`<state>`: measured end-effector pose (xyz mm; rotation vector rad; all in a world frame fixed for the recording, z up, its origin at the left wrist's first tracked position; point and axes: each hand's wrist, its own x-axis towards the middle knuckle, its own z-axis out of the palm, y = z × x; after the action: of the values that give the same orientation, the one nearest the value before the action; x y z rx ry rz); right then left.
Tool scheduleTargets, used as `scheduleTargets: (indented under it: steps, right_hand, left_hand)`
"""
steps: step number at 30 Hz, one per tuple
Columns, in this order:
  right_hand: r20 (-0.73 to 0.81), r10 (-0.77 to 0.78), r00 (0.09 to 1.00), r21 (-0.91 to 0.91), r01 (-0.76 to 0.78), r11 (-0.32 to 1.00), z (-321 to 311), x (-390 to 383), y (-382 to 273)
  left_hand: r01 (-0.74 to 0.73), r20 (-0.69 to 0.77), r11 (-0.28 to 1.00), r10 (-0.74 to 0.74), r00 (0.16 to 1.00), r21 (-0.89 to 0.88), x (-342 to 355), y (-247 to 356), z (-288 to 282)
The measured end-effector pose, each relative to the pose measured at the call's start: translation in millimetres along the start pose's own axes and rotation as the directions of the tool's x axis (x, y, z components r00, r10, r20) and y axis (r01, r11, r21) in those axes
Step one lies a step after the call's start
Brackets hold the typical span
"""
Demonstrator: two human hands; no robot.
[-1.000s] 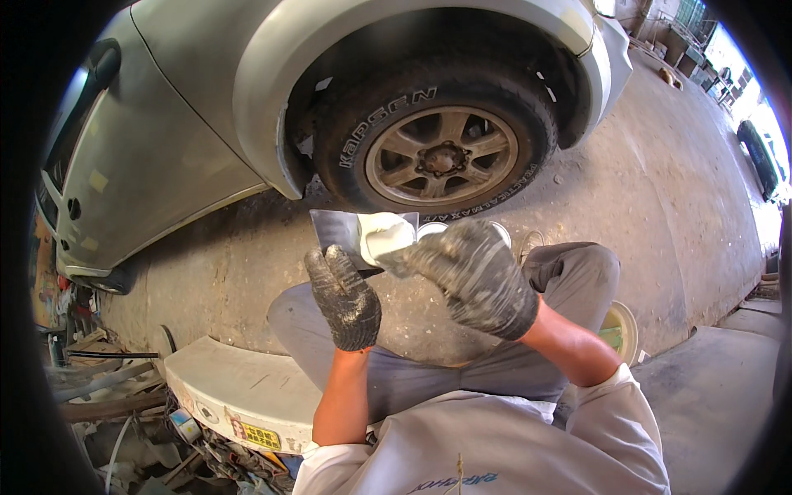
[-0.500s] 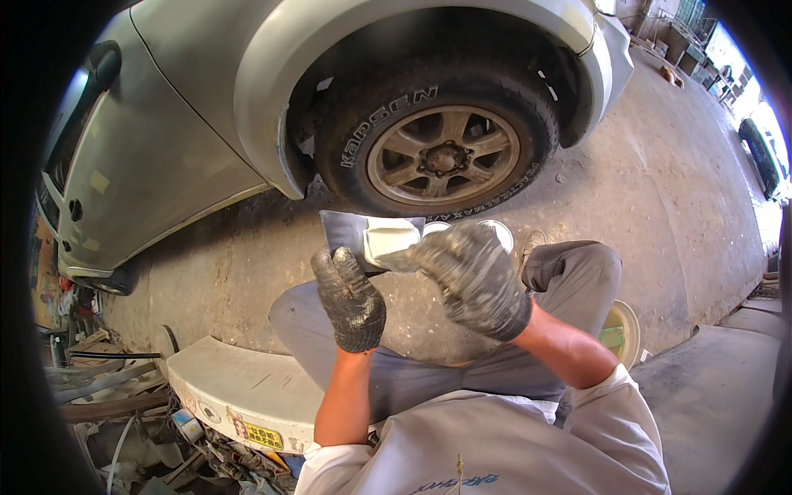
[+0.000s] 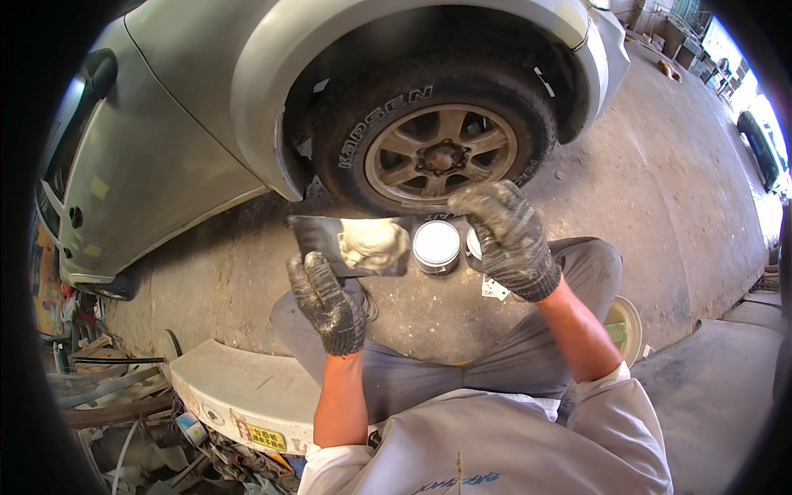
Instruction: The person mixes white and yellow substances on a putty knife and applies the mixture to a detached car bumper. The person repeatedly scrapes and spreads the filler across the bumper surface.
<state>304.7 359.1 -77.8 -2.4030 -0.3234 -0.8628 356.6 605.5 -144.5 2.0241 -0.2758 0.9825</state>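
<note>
My left hand [image 3: 328, 305], in a dark, smudged work glove, is closed on the near edge of a flat dark board [image 3: 315, 237]. On the board lies a lumpy heap of cream-coloured putty [image 3: 371, 244]. My right hand [image 3: 510, 243], gloved the same way, is raised to the right of the board and apart from it. Its fingers are curled together, and whatever they hold is hidden. Between board and right hand stands a can with a white top [image 3: 436, 243]. A second white-topped can [image 3: 473, 244] is partly covered by the right hand.
Ahead is a pale car [image 3: 190, 107] with a large wheel [image 3: 441, 157]. A white bumper-like panel [image 3: 247, 388] lies at lower left, beside piled scrap [image 3: 124, 412]. A round tub [image 3: 627, 330] stands by my right knee. White cards [image 3: 495, 288] lie on the concrete floor [image 3: 660, 206].
My right hand has moved off the board, up and to the right, uncovering a can. The board has shifted slightly left and tilted, and its putty now looks lumpier.
</note>
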Motion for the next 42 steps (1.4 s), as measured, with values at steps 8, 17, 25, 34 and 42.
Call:
scheduleTargets:
  steps: [8, 17, 25, 34, 42]
  right_hand:
    - [0.413, 0.64, 0.648, 0.518, -0.745, 0.421, 59, -38, -23]
    - [0.062, 0.425, 0.903, 0.331, -0.42, 0.845, 60, -21, -24]
    - [0.064, 0.546, 0.835, 0.609, -0.466, 0.642, 24, 21, -23]
    - [0.409, 0.11, 0.906, 0.385, -0.281, 0.879, 6, 12, -29]
    - [0.177, 0.332, 0.926, 0.323, -0.374, 0.87, 1, 20, -18]
  left_hand:
    - [-0.496, 0.099, 0.735, 0.513, 0.853, 0.462, 0, 8, -2]
    - [-0.61, 0.455, 0.783, 0.503, 0.735, 0.119, 0, 13, -19]
    - [0.384, 0.527, 0.917, -0.274, 0.804, -0.108, 12, 35, -28]
    - [0.541, 0.431, 0.783, -0.393, 0.812, -0.306, 5, -2, -27]
    - [0.6, 0.391, 0.665, -0.459, 0.798, -0.445, 13, 12, -24]
